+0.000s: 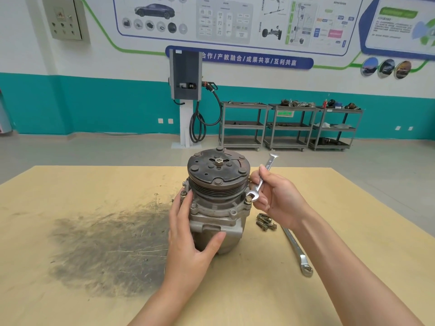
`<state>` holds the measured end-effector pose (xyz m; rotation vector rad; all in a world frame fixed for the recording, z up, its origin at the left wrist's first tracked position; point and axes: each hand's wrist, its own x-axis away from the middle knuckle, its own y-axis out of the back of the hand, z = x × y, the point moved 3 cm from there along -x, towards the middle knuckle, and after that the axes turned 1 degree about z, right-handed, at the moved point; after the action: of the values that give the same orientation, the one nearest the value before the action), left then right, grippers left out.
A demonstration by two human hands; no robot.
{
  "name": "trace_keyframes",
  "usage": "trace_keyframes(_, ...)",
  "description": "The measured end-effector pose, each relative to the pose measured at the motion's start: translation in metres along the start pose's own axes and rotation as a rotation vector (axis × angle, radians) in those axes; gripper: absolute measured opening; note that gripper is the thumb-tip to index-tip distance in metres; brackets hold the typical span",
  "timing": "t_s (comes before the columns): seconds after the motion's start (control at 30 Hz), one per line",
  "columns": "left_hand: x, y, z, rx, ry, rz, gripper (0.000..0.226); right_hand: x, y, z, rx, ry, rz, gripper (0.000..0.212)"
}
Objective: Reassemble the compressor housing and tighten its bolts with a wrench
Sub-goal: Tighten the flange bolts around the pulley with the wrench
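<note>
The compressor point(217, 201) stands upright on the wooden table point(94, 184), its rusty pulley and clutch plate facing up. My left hand point(190, 236) grips the housing's left side, thumb across the front. My right hand point(275, 198) holds a small combination wrench point(263, 177). The wrench's lower jaw sits on a bolt head point(248, 199) at the flange's right side. Other bolts stand in the flange at the left point(183, 193) and the front point(193, 205).
Several loose bolts point(266, 222) lie on the table right of the compressor. A long ring spanner point(296, 250) lies beyond them toward the right. A dark greasy stain point(106, 250) covers the table's left middle. Shelving carts and a charging post stand far behind.
</note>
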<state>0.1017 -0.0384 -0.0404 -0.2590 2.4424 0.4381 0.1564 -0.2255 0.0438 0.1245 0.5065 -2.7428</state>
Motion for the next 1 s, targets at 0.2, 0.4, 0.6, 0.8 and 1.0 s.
trace_keyframes(0.2, 0.0, 0.001, 0.0, 0.0, -0.008, 0.003, 0.084, 0.001, -0.001, 0.004, 0.09, -0.013, 0.007, 0.042)
trace_keyframes(0.4, 0.0, 0.0, -0.001, 0.0, -0.006, 0.007, 0.083, 0.024, -0.006, -0.02, 0.091, 0.334, -0.243, 0.04)
trace_keyframes(0.6, 0.0, -0.001, 0.0, 0.003, 0.002, -0.009, 0.085, 0.06, -0.033, -0.028, 0.836, 1.023, -0.438, 0.024)
trace_keyframes(0.8, 0.0, -0.002, 0.003, -0.001, 0.006, 0.005, 0.086, 0.066, -0.036, -0.028, 0.561, 0.956, -0.473, 0.022)
trace_keyframes(1.0, -0.002, -0.004, 0.009, 0.003, 0.004, -0.015, 0.089, 0.039, -0.012, -0.005, 0.203, 0.489, -0.351, 0.046)
